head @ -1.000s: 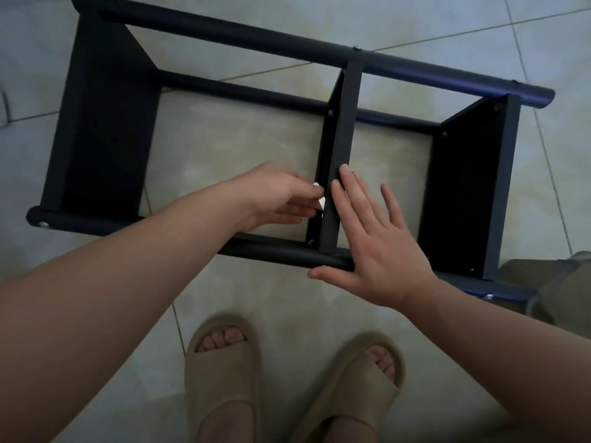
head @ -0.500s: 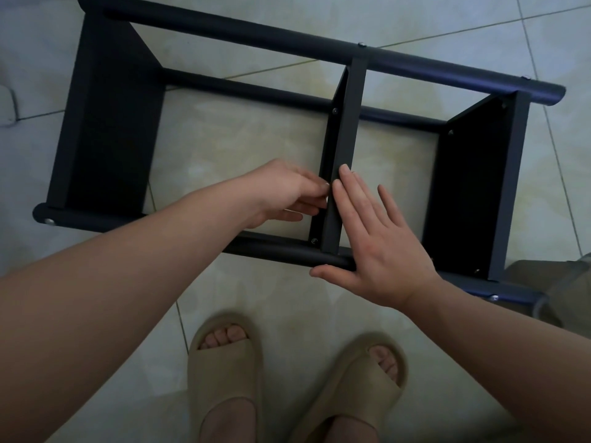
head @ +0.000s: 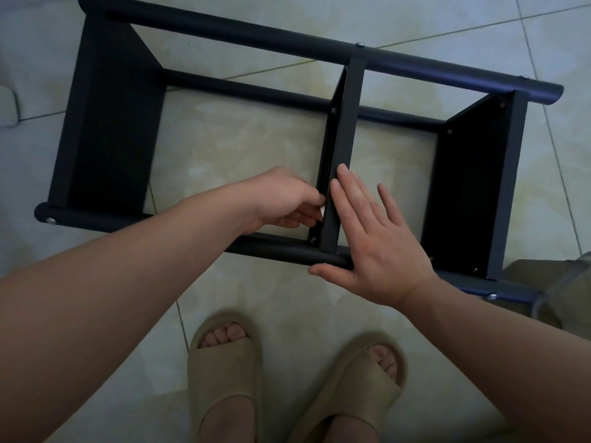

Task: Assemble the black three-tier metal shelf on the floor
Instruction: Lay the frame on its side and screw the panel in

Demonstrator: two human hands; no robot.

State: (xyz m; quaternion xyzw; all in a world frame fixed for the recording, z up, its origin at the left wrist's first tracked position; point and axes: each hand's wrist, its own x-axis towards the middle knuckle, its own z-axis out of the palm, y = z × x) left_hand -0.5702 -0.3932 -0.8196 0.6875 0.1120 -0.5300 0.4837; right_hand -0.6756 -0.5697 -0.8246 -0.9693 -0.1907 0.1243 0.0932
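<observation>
Barely any movement since a second ago: both hands keep the same spots at the middle panel, and the small white piece, hidden half a second ago, shows again at the left fingertips. Black shelf (head: 256, 36) lies on its side on the pale tiled floor (head: 240, 148), long tubes running left to right, three flat panels standing on edge between them. Far left: left end panel (head: 112, 123), broad dark face turned inward, meeting the near tube (head: 281, 249), which carries a bright screw head (head: 50, 220) at its left end. Left hand (head: 281, 199) reaches in from lower left into the open bay, fingers curled, tips pinching the small white piece (head: 323, 212) right at the left face of the middle panel (head: 343, 139); what the piece is, cannot tell. Dark screw (head: 313, 240) sits just below those fingertips, where panel meets near tube. Right hand (head: 377, 251) lies flat and spread: fingers (head: 343, 177) straight, forefinger along the panel's upper edge, thumb stretched left along the near tube. Tan slide sandals (head: 361, 388) below the hands, toes toward the shelf, apart from it. Right end panel (head: 470, 187) stands right of that hand, untouched. Olive cloth-like thing (head: 550, 282) at the right frame edge, just beside the shelf's near right corner; too cut off to identify.
</observation>
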